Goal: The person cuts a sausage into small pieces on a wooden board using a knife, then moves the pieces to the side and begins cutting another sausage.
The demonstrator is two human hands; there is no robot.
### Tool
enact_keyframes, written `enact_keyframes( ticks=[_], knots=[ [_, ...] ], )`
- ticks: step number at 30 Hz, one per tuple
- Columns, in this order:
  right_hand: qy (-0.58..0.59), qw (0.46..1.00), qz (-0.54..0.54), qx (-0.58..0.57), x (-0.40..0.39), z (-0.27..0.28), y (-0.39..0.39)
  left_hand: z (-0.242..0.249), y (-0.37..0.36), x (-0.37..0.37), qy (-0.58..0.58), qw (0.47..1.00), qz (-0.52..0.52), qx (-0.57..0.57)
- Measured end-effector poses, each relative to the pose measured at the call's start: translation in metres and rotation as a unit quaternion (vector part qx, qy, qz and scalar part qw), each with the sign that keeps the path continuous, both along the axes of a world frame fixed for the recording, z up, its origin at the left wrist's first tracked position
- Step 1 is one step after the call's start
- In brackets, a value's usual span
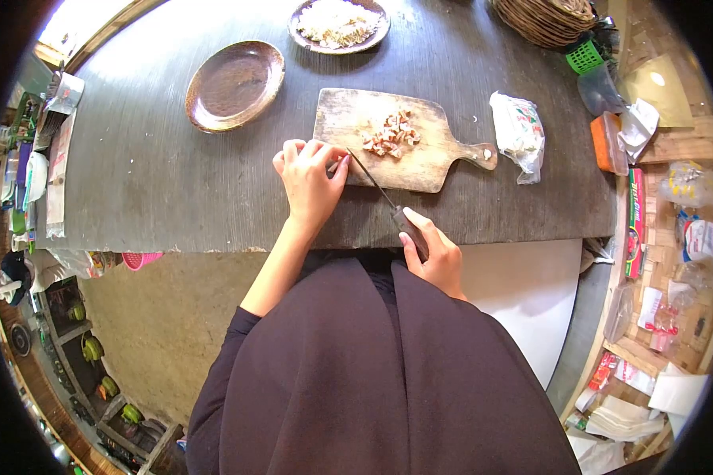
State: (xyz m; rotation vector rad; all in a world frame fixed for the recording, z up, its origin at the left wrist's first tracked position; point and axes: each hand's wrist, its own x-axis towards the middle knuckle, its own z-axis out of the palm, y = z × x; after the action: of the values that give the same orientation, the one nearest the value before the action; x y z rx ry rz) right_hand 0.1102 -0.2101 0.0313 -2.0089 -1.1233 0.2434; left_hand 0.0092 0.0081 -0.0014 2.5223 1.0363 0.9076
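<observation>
My right hand (436, 252) is wrapped round the dark handle of a knife (379, 187), whose blade points up and left over the lower left part of a wooden cutting board (428, 170). Beside the blade tip, at the board's left edge, my left hand (313, 178) has its fingers bent and pressed together; what they hold, if anything, is hidden. Chopped brown and pale pieces (392, 134) lie in a loose pile at the middle of the board. The board's handle points right.
An empty brown plate (236, 85) lies at the upper left, and a second plate (294, 32) holds pale shredded food (337, 22). Right of the board is a white plastic packet (519, 131). A woven basket (545, 20) and an orange container (608, 142) stand at the right.
</observation>
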Motion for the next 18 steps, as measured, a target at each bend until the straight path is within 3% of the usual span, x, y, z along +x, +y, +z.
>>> enact_keyframes(
  ticks=[18],
  knots=[
    [-0.005,0.999,0.003,-0.045,-0.001,-0.001,0.008,0.001,-0.001,-0.001,-0.001,1.000,-0.001,0.002]
  ],
)
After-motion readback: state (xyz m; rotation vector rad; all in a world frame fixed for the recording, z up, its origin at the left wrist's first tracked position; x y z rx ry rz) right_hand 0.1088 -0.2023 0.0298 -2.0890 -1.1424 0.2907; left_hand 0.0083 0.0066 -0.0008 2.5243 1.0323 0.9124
